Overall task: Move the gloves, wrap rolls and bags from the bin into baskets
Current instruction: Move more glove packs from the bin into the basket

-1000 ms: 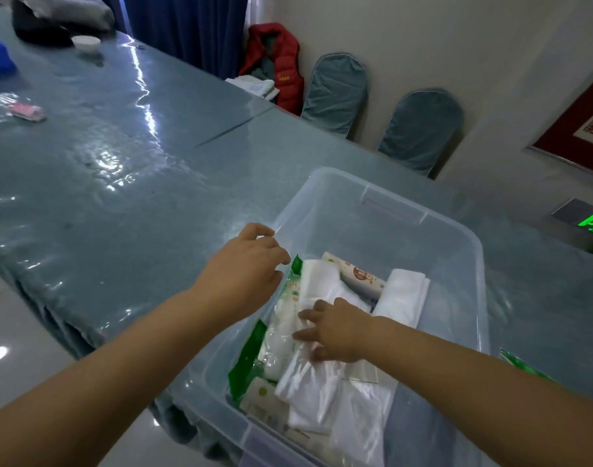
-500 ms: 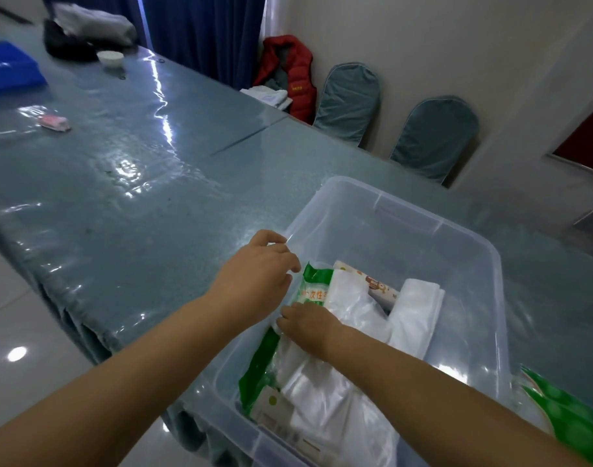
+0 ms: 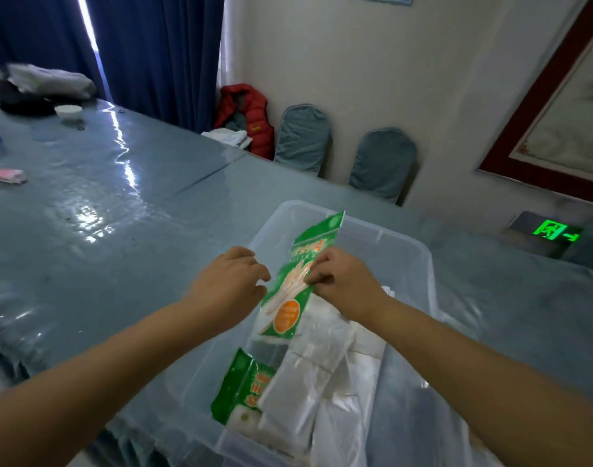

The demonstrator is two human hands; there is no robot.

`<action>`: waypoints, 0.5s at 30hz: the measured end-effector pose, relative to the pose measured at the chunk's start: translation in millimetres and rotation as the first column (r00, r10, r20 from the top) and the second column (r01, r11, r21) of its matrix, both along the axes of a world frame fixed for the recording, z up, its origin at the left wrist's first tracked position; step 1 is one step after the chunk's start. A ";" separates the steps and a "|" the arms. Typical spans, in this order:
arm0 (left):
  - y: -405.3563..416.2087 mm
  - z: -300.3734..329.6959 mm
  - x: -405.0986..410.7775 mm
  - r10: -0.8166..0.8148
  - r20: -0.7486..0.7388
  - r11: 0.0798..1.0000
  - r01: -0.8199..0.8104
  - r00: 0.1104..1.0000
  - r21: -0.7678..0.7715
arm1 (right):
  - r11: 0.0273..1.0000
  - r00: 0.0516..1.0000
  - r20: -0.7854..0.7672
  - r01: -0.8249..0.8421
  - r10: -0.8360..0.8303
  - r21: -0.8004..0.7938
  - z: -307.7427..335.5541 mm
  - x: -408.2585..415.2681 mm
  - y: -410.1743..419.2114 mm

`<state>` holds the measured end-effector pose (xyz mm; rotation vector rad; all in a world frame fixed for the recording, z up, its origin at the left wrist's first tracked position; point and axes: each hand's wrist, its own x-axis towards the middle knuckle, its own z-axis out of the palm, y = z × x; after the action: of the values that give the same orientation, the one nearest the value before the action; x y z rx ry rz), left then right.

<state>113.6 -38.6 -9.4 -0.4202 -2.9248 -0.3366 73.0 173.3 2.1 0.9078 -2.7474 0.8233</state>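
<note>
Your right hand (image 3: 344,281) pinches the green glove pack (image 3: 298,281) above the bin (image 3: 426,264), knuckles up. Left hand (image 3: 229,286) at its 9 o'clock edge, fingers curled; contact unclear.

There was one clear plastic bin (image 3: 406,261) on the desk (image 3: 119,210). Two green glove packets showed: one raised (image 3: 296,281), one lying inside (image 3: 244,385). Several white bag bundles (image 3: 322,365) overlapped, their number unclear. Two covered chairs (image 3: 303,139) (image 3: 382,163) stood at the wall, and one white bowl (image 3: 68,111) sat far off
</note>
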 end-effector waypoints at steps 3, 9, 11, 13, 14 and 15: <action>25.1 13.8 -7.9 0.022 0.096 0.990 -0.035 0.995 0.136 | 0.973 0.995 -0.051 0.068 -0.081 -0.220 24.9 13.6 18.1; 90.7 35.0 -23.8 -0.307 0.605 0.519 -0.404 0.735 0.753 | 0.891 0.963 -0.096 0.192 -0.252 -0.412 60.7 40.7 73.9; 111.9 36.2 -27.3 -0.470 0.629 0.375 -0.505 0.619 0.777 | 0.875 0.943 -0.114 0.240 -0.313 -0.420 65.6 51.2 99.3; 133.9 38.2 -31.5 -0.549 0.618 0.319 -0.542 0.563 0.778 | 0.874 0.913 -0.165 0.286 -0.373 -0.393 68.8 63.4 126.5; 145.7 40.3 -33.3 -0.572 0.603 0.309 -0.535 0.556 0.787 | 0.878 0.894 -0.196 0.317 -0.403 -0.359 69.3 69.7 141.2; 157.7 42.4 -35.7 -0.591 0.580 0.308 -0.507 0.561 0.805 | 0.883 0.876 -0.224 0.351 -0.427 -0.312 68.9 75.9 156.3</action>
<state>77.9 119.1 33.1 -0.0889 -2.4718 -2.8856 148.9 329.6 71.0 0.3596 -2.3727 0.8677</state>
